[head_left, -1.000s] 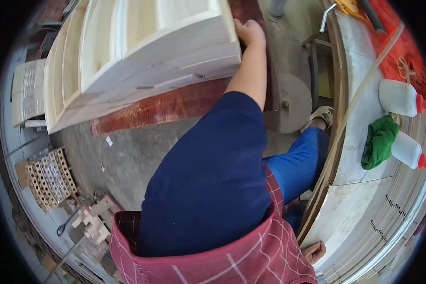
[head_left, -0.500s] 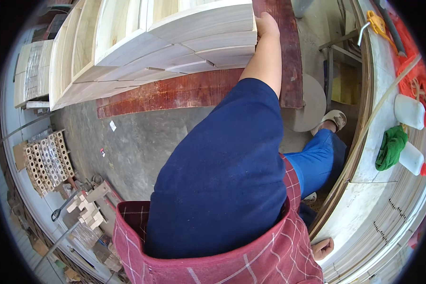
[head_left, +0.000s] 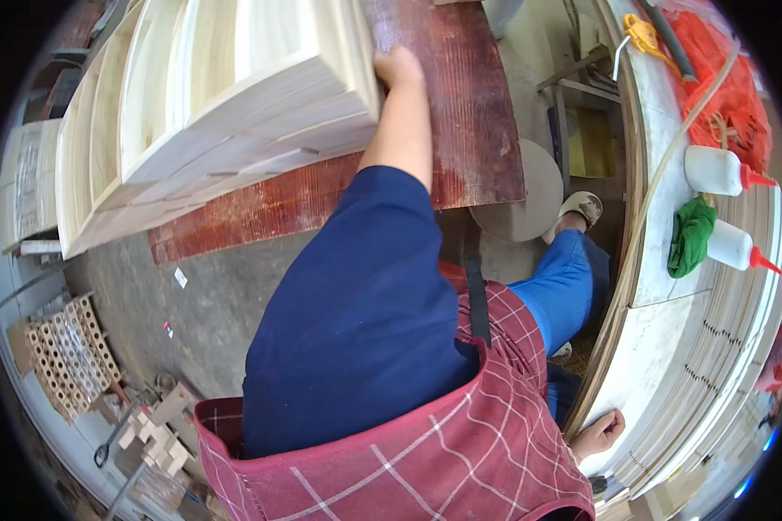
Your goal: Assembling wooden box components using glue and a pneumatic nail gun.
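My left arm, in a navy sleeve, reaches up to the end of a large stack of pale open-fronted wooden boxes (head_left: 243, 122). At its right end face is my left hand (head_left: 400, 69); the fingers are hidden against the wood, so their grip does not show. Under the stack is a dark red wooden board (head_left: 473, 113). My right hand (head_left: 601, 432) rests on the pale worktop (head_left: 660, 365) at the right, its fingers curled with nothing visible in them.
Two white squeeze bottles with red tips (head_left: 712, 170), a green cloth (head_left: 692, 236), a yellow-handled tool (head_left: 647, 39) and red netting (head_left: 721, 95) lie on the worktop. At the left are a bundle of perforated blocks (head_left: 74, 356) and wood offcuts (head_left: 158, 438).
The wooden boxes and my left hand now appear further left, and more of the red board shows on the right. The whole view has also shifted. My right hand stays on the worktop.
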Tool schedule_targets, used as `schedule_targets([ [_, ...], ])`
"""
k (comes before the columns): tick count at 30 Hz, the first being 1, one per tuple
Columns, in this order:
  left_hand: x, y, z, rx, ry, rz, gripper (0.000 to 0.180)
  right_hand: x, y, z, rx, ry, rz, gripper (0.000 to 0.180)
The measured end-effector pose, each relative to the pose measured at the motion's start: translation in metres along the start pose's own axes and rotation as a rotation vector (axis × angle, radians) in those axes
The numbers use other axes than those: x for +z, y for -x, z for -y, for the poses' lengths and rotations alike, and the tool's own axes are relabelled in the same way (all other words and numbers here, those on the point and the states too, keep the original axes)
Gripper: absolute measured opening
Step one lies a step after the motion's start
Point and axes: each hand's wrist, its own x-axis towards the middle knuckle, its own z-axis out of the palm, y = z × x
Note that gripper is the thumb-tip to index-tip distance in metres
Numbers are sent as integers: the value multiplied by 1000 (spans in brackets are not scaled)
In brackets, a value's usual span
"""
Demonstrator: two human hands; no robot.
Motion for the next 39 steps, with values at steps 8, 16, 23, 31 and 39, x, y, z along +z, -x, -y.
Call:
schedule_targets([
  [8, -11, -27, 20, -117, 289, 141, 28, -1, 4, -6, 17, 8, -31, 15],
  [16, -23, -21, 3, -151, 295, 154, 22, -1, 3, -3, 8, 41, -8, 14],
  [23, -18, -39, 35, -2, 60, 100, 21, 0, 0, -4, -27, 33, -26, 16],
  [31, -57, -3, -35, -261, 306, 111, 23, 1, -4, -19, -35, 9, -52, 16],
  [39, -46, -26, 0, -121, 84, 53, 24, 1, -3, -17, -28, 39, -27, 17],
])
